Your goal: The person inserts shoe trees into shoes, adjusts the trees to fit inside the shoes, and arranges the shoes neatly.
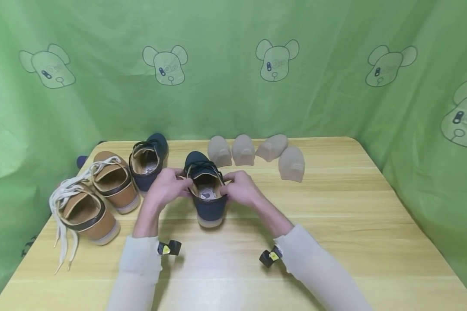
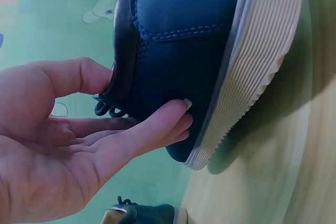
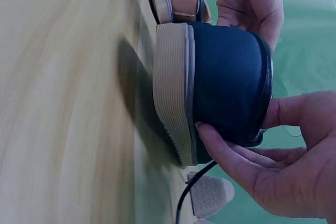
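The navy shoe point(image 1: 210, 211) between my hands has smooth sides, a finely ribbed cream sole point(image 3: 172, 77) and a pale printed insole point(image 1: 207, 193) inside. Over the wood-grain bench point(image 1: 334, 242), my left hand point(image 1: 169, 186) and right hand point(image 1: 241, 188) pinch its opposite sides, thumbs at the opening, fingers outside.

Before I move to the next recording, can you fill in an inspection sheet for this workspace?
Surface: wood-grain table.
Job's things: dark blue shoe, heel toward the camera.
Clutter: second dark blue shoe and two tan shoes with white laces at left; four pale inserts at back.
Hands: left hand and right hand grip the shoe from opposite sides.
Cables: black cord in the right wrist view, lace or cable unclear.
Surroundings: green curtain printed with cartoon heads.
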Action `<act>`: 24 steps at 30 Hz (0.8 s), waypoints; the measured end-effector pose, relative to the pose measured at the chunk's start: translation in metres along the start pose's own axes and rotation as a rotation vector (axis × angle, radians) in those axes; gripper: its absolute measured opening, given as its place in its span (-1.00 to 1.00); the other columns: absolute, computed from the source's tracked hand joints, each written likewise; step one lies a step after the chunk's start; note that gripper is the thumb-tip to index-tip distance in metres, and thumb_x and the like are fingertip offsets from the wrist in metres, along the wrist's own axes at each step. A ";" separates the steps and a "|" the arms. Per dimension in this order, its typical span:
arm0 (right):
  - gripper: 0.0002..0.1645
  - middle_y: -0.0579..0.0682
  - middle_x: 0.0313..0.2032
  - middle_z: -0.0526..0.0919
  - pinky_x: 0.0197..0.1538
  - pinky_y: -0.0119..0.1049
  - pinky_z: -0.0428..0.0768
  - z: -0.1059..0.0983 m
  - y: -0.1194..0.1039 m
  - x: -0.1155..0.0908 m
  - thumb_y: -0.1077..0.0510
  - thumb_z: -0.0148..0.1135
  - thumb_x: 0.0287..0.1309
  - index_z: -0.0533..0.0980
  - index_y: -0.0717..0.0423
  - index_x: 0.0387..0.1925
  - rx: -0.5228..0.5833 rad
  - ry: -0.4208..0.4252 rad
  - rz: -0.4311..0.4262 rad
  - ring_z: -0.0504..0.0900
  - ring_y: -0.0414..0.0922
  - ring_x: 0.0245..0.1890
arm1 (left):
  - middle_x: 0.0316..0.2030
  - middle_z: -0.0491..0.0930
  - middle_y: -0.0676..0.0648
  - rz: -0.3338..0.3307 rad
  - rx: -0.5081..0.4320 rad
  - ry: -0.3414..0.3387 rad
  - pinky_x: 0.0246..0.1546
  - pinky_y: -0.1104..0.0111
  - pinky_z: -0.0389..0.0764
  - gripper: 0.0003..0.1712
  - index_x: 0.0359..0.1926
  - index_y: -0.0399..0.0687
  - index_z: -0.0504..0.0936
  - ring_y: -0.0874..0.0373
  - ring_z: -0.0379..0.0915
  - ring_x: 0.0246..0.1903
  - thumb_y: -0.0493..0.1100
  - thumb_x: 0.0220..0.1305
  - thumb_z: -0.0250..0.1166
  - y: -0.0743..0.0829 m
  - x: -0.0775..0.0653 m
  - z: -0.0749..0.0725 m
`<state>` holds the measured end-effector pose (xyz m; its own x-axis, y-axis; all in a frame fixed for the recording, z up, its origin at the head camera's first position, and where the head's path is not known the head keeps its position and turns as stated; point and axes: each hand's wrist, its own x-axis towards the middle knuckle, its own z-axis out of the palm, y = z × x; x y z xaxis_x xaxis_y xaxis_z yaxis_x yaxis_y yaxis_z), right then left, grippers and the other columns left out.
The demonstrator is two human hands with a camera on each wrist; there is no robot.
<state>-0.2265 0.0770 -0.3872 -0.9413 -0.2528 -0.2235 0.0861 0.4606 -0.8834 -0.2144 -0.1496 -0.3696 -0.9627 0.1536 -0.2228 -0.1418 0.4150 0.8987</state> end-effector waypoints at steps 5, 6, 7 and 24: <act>-0.35 0.12 -0.18 0.77 -0.11 -0.18 0.70 -0.007 -0.001 -0.012 0.24 0.33 0.04 0.52 0.30 0.24 -0.058 0.005 -0.006 0.73 -0.07 -0.36 | -0.05 0.70 -0.37 0.028 -0.013 -0.028 0.20 0.11 0.59 -0.56 0.15 -0.41 0.56 -0.03 0.78 -0.23 -0.29 0.29 0.16 0.007 -0.005 0.004; -0.34 0.11 -0.19 0.77 -0.11 -0.19 0.69 -0.009 -0.001 -0.014 0.23 0.33 0.05 0.51 0.29 0.24 -0.066 0.003 -0.005 0.73 -0.07 -0.36 | -0.05 0.70 -0.37 0.030 -0.019 -0.039 0.22 0.10 0.58 -0.56 0.16 -0.42 0.56 -0.04 0.78 -0.22 -0.29 0.29 0.15 0.009 -0.006 0.005; -0.34 0.11 -0.22 0.77 -0.11 -0.19 0.69 -0.010 -0.001 -0.016 0.22 0.32 0.06 0.51 0.29 0.25 -0.067 -0.002 -0.007 0.73 -0.07 -0.36 | -0.05 0.70 -0.36 0.032 -0.017 -0.048 0.23 0.10 0.58 -0.55 0.17 -0.42 0.55 -0.04 0.78 -0.21 -0.29 0.30 0.15 0.010 -0.007 0.006; -0.58 0.18 -0.32 0.79 -0.25 -0.11 0.74 -0.042 0.004 -0.046 0.23 0.26 0.15 0.52 0.34 0.03 -0.082 -0.002 -0.059 0.77 -0.05 -0.45 | -0.12 0.74 -0.27 0.146 0.043 -0.071 -0.12 0.23 0.75 -0.63 0.07 -0.31 0.65 0.04 0.72 -0.18 -0.34 0.25 0.18 0.030 -0.017 0.034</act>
<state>-0.1967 0.1263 -0.3635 -0.9433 -0.2835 -0.1726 0.0030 0.5128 -0.8585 -0.1949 -0.1091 -0.3515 -0.9536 0.2772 -0.1179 0.0102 0.4209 0.9070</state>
